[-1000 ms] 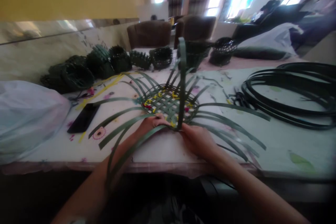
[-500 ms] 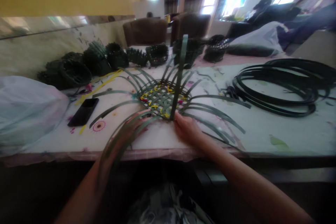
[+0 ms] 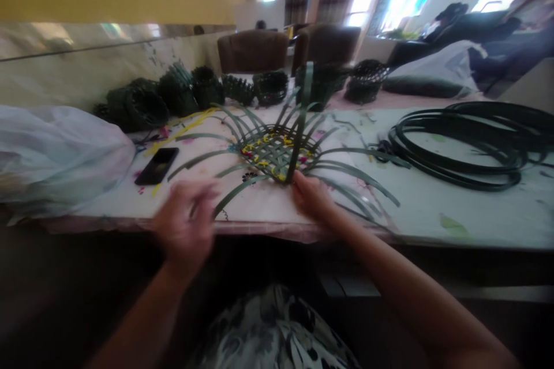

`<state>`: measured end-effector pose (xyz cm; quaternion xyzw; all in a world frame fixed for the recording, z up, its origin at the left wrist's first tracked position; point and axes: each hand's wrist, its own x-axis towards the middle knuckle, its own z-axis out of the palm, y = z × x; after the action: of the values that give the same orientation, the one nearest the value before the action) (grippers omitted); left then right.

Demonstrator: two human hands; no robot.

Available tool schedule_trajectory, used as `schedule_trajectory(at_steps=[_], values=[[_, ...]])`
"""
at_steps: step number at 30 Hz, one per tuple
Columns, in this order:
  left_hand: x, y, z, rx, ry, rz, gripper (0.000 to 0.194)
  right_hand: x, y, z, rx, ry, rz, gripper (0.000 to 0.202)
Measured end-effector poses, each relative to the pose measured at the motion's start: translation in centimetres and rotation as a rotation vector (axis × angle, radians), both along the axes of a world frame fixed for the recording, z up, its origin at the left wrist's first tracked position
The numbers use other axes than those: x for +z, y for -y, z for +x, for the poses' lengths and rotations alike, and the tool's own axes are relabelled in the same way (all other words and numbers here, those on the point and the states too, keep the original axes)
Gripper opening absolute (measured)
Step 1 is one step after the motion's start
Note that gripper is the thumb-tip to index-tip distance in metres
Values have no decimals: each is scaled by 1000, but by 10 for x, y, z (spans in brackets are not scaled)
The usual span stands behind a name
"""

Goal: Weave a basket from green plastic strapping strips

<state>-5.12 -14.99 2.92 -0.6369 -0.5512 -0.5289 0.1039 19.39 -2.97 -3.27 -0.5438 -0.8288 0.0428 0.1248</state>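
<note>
A woven mat of flat green strips (image 3: 273,155), with yellow ties along its edges, lies on the table, its loose ends fanning out all around. One dark green strip (image 3: 300,127) stands upright from its near corner. At the foot of that strip, my right hand (image 3: 312,197) is closed, thumb and fingers gripping it against the mat's corner. My left hand (image 3: 187,220) is raised over the table's front edge, blurred, its fingers curled in. A loose strip (image 3: 236,193) ends close beside it; whether those fingers hold anything cannot be made out.
Coiled dark strip (image 3: 454,170) lies on the right of the table (image 3: 415,213). A phone (image 3: 157,166) and a white plastic bag (image 3: 64,155) are on the left. Several dark woven baskets (image 3: 138,105) line the back, beside another filled bag (image 3: 437,72).
My left hand has come away from the mat's near left side, moving left and up from among the loose strips. My right hand keeps its grip at the corner. The view has shifted slightly.
</note>
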Motion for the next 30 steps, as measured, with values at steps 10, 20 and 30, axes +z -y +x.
schedule_trajectory(at_steps=[10,20,30], values=[[-69,-111,94,-219,-385,-410,26,-7,-3,3,47,-35,54,29],[-73,-120,77,-368,-410,-347,8,-18,-12,7,93,-148,87,25],[-79,-131,80,-366,-387,-375,12,-16,-5,9,-1,-84,111,34]])
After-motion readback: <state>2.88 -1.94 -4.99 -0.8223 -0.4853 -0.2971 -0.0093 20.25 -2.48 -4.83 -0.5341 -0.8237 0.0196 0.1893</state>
